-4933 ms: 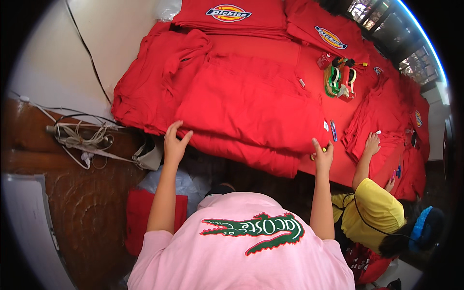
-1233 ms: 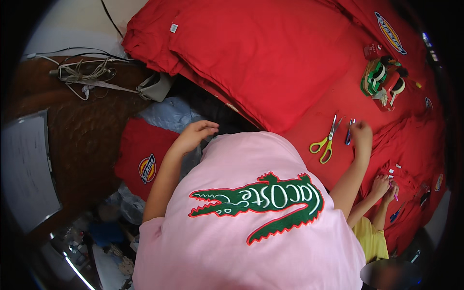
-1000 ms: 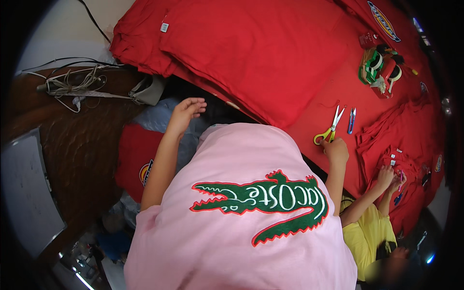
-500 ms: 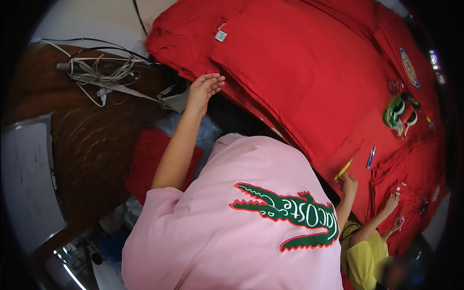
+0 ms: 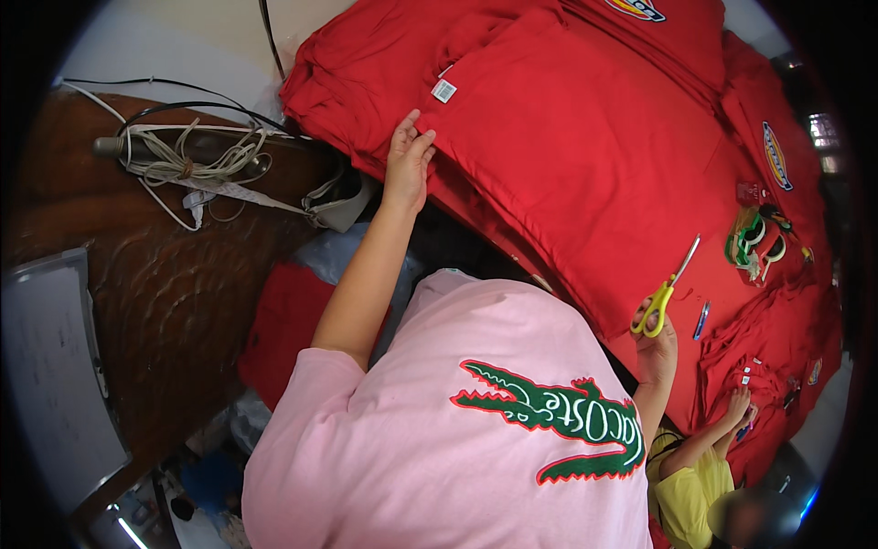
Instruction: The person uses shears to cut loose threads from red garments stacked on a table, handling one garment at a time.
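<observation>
Yellow-handled scissors (image 5: pixel 665 298) grasped in right hand (image 5: pixel 658 348), left hand (image 5: pixel 408 172) unclenched, red tabletop (image 5: pixel 712 270), pale wall (image 5: pixel 197 46)

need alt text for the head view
A person in pink holds yellow-handled scissors in the right hand, beside layered red fabric; the open left hand is at the fabric's edge near a white tag. A co-worker in yellow is at lower right.
</observation>
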`<state>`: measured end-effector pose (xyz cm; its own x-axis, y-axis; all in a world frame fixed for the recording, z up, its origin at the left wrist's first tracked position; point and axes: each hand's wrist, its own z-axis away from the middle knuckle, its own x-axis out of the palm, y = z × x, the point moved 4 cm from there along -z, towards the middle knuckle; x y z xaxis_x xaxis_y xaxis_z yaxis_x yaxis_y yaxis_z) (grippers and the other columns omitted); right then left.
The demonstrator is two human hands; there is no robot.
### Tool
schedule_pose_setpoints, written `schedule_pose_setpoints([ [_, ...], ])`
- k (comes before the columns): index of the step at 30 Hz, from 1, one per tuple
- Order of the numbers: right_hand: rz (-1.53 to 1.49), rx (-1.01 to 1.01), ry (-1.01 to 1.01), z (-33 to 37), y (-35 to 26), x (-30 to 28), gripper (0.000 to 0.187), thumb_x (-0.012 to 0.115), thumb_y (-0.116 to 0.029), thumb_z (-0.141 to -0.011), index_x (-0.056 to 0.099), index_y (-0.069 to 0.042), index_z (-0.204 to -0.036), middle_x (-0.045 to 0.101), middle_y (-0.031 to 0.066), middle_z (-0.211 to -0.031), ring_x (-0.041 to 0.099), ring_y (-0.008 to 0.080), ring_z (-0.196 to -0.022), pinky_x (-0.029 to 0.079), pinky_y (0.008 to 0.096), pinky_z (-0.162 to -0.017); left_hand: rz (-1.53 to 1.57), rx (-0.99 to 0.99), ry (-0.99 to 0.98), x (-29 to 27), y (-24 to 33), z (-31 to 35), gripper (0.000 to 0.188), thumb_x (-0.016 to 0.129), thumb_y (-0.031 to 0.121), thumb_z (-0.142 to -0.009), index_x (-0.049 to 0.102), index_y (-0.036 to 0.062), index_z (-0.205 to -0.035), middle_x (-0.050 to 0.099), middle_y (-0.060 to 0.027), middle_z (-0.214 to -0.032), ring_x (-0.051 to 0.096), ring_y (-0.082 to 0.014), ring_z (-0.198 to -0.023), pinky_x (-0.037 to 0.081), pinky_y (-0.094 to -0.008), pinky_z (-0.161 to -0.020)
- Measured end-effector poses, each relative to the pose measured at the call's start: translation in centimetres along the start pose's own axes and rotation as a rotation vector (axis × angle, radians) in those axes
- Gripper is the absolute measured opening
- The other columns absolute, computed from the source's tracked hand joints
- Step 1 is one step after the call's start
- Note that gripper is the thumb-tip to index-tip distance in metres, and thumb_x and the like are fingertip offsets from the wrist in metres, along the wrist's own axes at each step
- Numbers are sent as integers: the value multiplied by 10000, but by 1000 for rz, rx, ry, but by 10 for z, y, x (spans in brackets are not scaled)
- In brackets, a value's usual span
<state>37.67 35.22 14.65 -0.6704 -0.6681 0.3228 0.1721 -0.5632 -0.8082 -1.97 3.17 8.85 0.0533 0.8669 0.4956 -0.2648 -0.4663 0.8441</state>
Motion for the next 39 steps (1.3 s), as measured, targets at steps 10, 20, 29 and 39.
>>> schedule_pose_setpoints([
  [10, 150, 53, 58, 3, 5, 3, 303, 770, -139, -884, 681, -24, -1151, 697, 34, -960, 673, 142, -873, 496, 277, -756, -78, 376, -263, 67, 71, 13, 883, 669, -146, -862, 270, 135, -1597, 528, -113, -1372, 589, -135, -1084, 513, -277, -959],
  [20, 213, 45, 100, 12, 7, 2, 340, 749, -168, -904, 661, 6, -1182, 685, 41, -991, 674, 148, -900, 481, 265, -765, -28, 446, -141, 70, 74, 13, 884, 647, -96, -914, 179, 172, -1614, 384, -178, -1541, 579, -157, -1150, 496, -281, -992],
  [29, 279, 100, 120, 27, 6, -26, 272, 723, -187, -934, 702, -13, -1142, 719, 42, -931, 647, 114, -807, 462, 246, -724, 167, 93, 33, 31, -65, 39, 297, 579, 76, -986, 522, 69, -1278, 559, -109, -1268, 570, -222, -1175, 443, -409, -1087],
  [39, 366, 49, 158, 42, 0, -92, 187, 747, -182, -935, 715, -10, -1001, 705, 35, -810, 670, 118, -765, 502, 256, -745, -262, -192, -479, 110, -135, 217, 355, 595, 62, -993, 571, 24, -1345, 545, -113, -1403, 549, -199, -1283, 422, -358, -1123],
])
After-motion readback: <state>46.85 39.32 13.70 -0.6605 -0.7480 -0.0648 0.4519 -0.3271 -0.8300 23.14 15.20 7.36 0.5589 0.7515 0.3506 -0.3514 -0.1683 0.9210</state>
